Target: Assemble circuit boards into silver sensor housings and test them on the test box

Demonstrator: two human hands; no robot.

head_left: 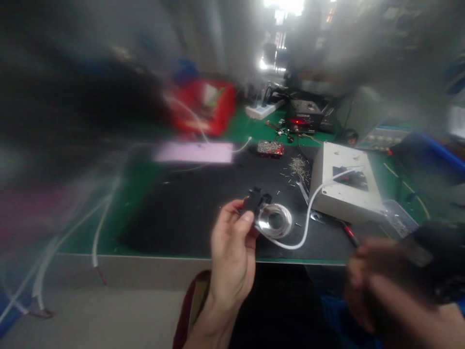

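My left hand [234,247] is raised over the bench's front edge, its thumb and fingers closed on a black plastic connector-like part [256,199]. Beside those fingertips is a coil of clear-wrapped cable [286,225]. A white cable [307,225] runs from it to the pale box. At the lower right, motion smears my right hand [370,286], whose fingers look curled around a black tool [428,257]; the tool's exact kind is too blurred to tell. Close to its fingertips shows a red-and-black slim tool [349,234].
A pale box [341,179] with a cut-out stands on the black mat [181,203]. Small metal pins [298,166] lie loose behind, near a red tin of pins [271,149]. Further back are a red bin [218,111], a power strip [263,110] and a black device [304,118]. Loose cables [98,237] hang off the left edge.
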